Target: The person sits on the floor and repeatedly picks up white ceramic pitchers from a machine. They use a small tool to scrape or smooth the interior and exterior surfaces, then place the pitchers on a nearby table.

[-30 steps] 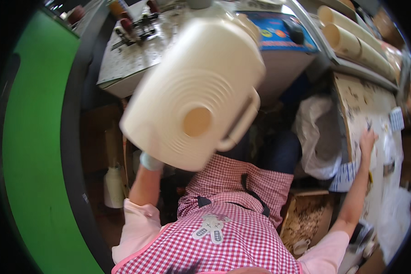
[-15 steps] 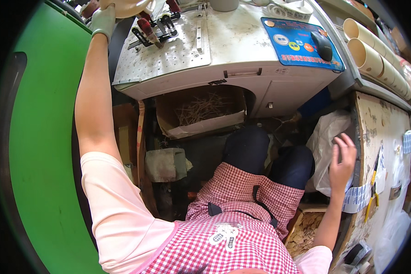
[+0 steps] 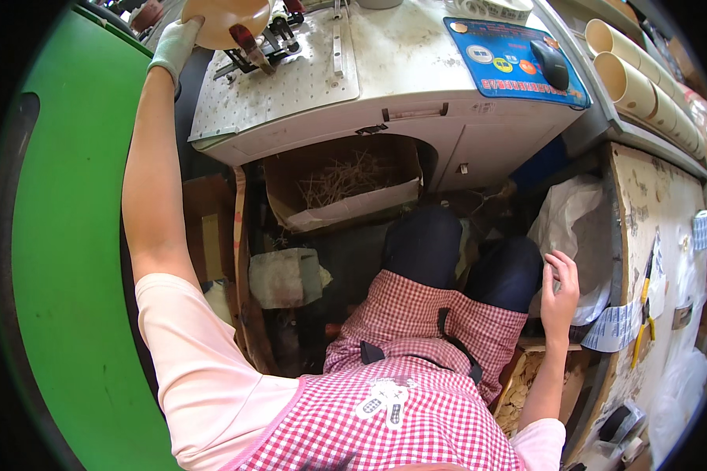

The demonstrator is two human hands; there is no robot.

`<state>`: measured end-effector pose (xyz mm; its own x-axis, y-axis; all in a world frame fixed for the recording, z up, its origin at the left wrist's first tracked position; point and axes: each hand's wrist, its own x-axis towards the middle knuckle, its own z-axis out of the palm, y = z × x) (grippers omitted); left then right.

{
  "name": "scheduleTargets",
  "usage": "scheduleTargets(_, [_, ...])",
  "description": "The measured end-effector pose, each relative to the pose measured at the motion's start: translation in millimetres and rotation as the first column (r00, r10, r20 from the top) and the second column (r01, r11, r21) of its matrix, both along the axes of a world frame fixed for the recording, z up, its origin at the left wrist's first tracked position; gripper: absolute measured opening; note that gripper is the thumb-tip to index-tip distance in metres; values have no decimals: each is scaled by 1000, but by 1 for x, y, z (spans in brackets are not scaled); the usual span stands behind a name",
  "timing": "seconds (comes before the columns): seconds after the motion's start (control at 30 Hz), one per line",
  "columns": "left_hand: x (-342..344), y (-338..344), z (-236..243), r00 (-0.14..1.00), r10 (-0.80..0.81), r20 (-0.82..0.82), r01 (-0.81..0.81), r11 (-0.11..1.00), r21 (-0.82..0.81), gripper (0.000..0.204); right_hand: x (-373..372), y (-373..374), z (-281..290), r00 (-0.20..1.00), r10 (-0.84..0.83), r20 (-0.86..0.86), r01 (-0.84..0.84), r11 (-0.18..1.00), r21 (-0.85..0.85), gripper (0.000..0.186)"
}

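Observation:
My left hand (image 3: pixel 177 49), in a pale glove, reaches to the far left and grips the edge of a round, cream-coloured bowl-like piece (image 3: pixel 226 22). The piece is tilted and cut off by the top of the view. Right beside it, a clamp with a red handle (image 3: pixel 248 45) and black metal parts sits on a perforated metal plate (image 3: pixel 291 82). My bare right hand (image 3: pixel 559 284) hangs beside my right knee, fingers loosely bent and apart, with nothing seen in it. Behind that hand is a whitish plastic bag (image 3: pixel 577 216).
A black mouse (image 3: pixel 551 66) lies on a blue mouse pad (image 3: pixel 487 74). Under the white worktop sits a cardboard box of thin sticks (image 3: pixel 353 184). Cardboard tubes (image 3: pixel 628 82) lie at the far right, above a board with yellow-handled pliers (image 3: pixel 644 330). A green panel (image 3: pixel 71 259) borders the left.
My left hand and the cream piece have shifted slightly, so more of the piece shows. My right hand has moved left and lower, toward my knee.

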<state>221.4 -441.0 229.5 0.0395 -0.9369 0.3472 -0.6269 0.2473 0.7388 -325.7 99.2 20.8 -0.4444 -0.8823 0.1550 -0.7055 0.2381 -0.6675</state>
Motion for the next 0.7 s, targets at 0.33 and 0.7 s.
scheduleTargets(0.33, [-4,40,-4,968,-83,236,86,996,-2,52,14,12,-18,1000,1,-7,-1,1000,-20,20])
scheduleTargets(0.7, [-74,385,-224,818,120,-562,-117,992,42,34,29,128,-3,863,-410,295,485,834,-262,32])
